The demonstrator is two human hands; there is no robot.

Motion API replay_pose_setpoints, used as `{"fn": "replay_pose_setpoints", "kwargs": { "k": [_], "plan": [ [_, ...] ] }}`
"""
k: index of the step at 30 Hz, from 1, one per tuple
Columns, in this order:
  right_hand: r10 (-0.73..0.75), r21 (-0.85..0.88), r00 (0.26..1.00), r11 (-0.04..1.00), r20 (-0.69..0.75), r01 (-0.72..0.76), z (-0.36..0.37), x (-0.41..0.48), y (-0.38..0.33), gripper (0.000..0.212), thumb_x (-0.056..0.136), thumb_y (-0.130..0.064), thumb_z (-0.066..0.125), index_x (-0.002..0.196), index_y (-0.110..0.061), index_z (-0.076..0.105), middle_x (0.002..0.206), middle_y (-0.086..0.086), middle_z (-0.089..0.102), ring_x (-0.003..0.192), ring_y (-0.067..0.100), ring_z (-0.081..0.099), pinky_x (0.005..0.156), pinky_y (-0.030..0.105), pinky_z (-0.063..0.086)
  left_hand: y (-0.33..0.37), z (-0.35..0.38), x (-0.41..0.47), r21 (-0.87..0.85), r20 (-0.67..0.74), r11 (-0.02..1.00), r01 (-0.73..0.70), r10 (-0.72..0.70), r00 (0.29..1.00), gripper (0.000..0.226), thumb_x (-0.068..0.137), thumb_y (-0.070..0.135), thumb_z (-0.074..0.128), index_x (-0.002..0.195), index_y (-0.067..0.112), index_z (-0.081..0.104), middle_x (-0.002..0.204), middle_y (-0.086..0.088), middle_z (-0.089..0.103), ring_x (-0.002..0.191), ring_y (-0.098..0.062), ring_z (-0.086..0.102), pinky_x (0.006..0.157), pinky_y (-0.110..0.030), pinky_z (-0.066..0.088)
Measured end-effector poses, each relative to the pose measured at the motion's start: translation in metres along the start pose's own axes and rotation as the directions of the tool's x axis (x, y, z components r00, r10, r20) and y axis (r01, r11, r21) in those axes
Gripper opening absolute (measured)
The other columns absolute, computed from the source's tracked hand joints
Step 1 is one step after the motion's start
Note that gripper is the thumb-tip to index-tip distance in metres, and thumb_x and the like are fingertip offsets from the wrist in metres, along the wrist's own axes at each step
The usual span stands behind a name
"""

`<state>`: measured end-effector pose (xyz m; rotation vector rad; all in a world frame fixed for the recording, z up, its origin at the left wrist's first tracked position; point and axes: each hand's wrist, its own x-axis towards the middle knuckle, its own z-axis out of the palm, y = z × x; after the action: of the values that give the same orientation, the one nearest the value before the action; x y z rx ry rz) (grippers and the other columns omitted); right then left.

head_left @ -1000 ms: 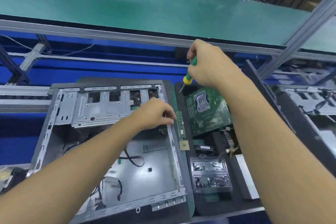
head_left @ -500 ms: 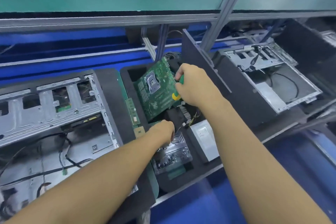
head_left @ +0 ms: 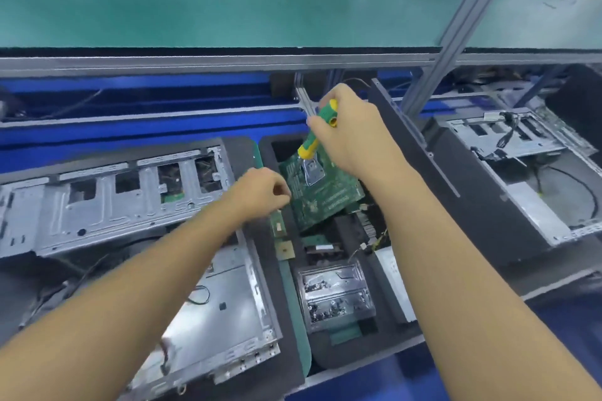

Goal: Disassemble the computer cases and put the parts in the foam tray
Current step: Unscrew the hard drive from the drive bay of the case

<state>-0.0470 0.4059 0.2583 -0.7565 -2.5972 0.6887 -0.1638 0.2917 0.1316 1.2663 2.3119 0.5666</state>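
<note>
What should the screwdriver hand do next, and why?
Probably move the screwdriver in the right hand over to the open case on the left: the circuit board already lies in the foam tray, but that case still holds parts.

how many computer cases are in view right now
2. The left case lies beside the foam tray. The right case lies on the tray's other side, partly cut off by the frame. Others may be out of view.
</note>
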Motion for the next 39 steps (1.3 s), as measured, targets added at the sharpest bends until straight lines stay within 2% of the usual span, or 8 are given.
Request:
{"fn": "replay_pose_setpoints", "kwargs": {
  "k": [4, 6, 9, 12, 18, 26, 36, 39],
  "plan": [
    [-0.157, 0.100, 0.987, 0.983, 0.011, 0.156, 0.024, 0.018, -0.048, 0.021, 0.101, -0.031, 0.056, 0.113, -0.015, 0.047, 0.078, -0.008, 0.051, 0.063, 0.005, 0.047, 0.047, 0.017, 0.031, -0.070, -0.059, -0.023, -0.221, -0.194, 0.965, 0.141, -0.185, 0.963, 0.013, 0.087, 0.021, 0.071, 0.099, 0.023, 0.075, 0.087, 0.008, 0.072, 0.080, -0.011, 0.065, 0.074, -0.024, 0.051],
    [-0.198, 0.158, 0.979, 0.969, 0.036, 0.190, 0.041, 0.024, -0.066, 0.018, 0.102, -0.030, 0.055, 0.111, -0.017, 0.046, 0.077, -0.011, 0.049, 0.062, 0.004, 0.047, 0.047, 0.015, 0.032, -0.096, -0.078, -0.032, -0.259, -0.236, 0.957, 0.127, -0.191, 0.953, 0.022, 0.087, 0.019, 0.074, 0.108, 0.026, 0.074, 0.095, 0.010, 0.074, 0.086, -0.007, 0.067, 0.072, -0.018, 0.048],
    [-0.212, 0.179, 0.972, 0.965, 0.104, 0.191, 0.064, 0.029, -0.081, 0.020, 0.103, -0.030, 0.053, 0.115, -0.015, 0.046, 0.080, -0.009, 0.051, 0.063, 0.006, 0.048, 0.051, 0.022, 0.033, -0.112, -0.090, -0.039, -0.309, -0.225, 0.949, 0.058, -0.133, 0.965, 0.028, 0.088, 0.021, 0.075, 0.110, 0.038, 0.072, 0.098, 0.024, 0.073, 0.087, 0.011, 0.064, 0.067, -0.005, 0.041],
    [-0.194, 0.184, 0.970, 0.969, 0.149, 0.165, 0.081, 0.034, -0.085, 0.020, 0.103, -0.027, 0.052, 0.118, -0.014, 0.046, 0.081, -0.007, 0.051, 0.064, 0.009, 0.048, 0.053, 0.026, 0.032, -0.114, -0.087, -0.035, -0.321, -0.260, 0.947, 0.012, -0.100, 0.961, 0.024, 0.088, 0.024, 0.076, 0.107, 0.037, 0.073, 0.095, 0.025, 0.072, 0.083, 0.017, 0.061, 0.069, -0.002, 0.041],
    [-0.175, 0.135, 0.967, 0.979, 0.187, 0.151, 0.096, 0.042, -0.080, 0.020, 0.104, -0.027, 0.051, 0.118, -0.016, 0.046, 0.085, -0.007, 0.051, 0.066, 0.008, 0.048, 0.052, 0.024, 0.032, -0.111, -0.075, -0.013, -0.253, -0.206, 0.967, 0.018, -0.072, 0.976, 0.019, 0.091, 0.028, 0.071, 0.110, 0.027, 0.076, 0.100, 0.015, 0.073, 0.092, 0.002, 0.065, 0.084, -0.020, 0.049],
    [-0.186, 0.113, 0.956, 0.980, 0.225, 0.164, 0.103, 0.048, -0.083, 0.018, 0.104, -0.026, 0.051, 0.116, -0.013, 0.045, 0.086, -0.003, 0.055, 0.068, 0.012, 0.050, 0.053, 0.025, 0.034, -0.123, -0.073, -0.008, -0.252, -0.192, 0.967, 0.033, -0.083, 0.978, 0.009, 0.089, 0.029, 0.073, 0.097, 0.033, 0.077, 0.090, 0.019, 0.074, 0.086, 0.008, 0.064, 0.078, -0.015, 0.047],
    [-0.219, 0.049, 0.936, 0.976, 0.275, 0.214, 0.103, 0.052, -0.095, 0.020, 0.104, -0.025, 0.051, 0.117, -0.010, 0.046, 0.081, -0.002, 0.052, 0.063, 0.014, 0.046, 0.051, 0.027, 0.032, -0.127, -0.068, -0.009, -0.300, -0.224, 0.953, 0.034, -0.105, 0.969, 0.011, 0.088, 0.028, 0.074, 0.099, 0.029, 0.078, 0.091, 0.016, 0.075, 0.090, 0.003, 0.066, 0.084, -0.019, 0.047],
    [-0.206, 0.060, 0.937, 0.979, 0.282, 0.197, 0.103, 0.053, -0.094, 0.021, 0.104, -0.024, 0.050, 0.119, -0.010, 0.045, 0.081, -0.002, 0.051, 0.063, 0.014, 0.047, 0.051, 0.027, 0.032, -0.127, -0.068, -0.010, -0.303, -0.236, 0.953, 0.024, -0.099, 0.967, 0.011, 0.089, 0.027, 0.074, 0.099, 0.028, 0.078, 0.087, 0.018, 0.073, 0.088, 0.007, 0.063, 0.078, -0.014, 0.043]
  ]
}}
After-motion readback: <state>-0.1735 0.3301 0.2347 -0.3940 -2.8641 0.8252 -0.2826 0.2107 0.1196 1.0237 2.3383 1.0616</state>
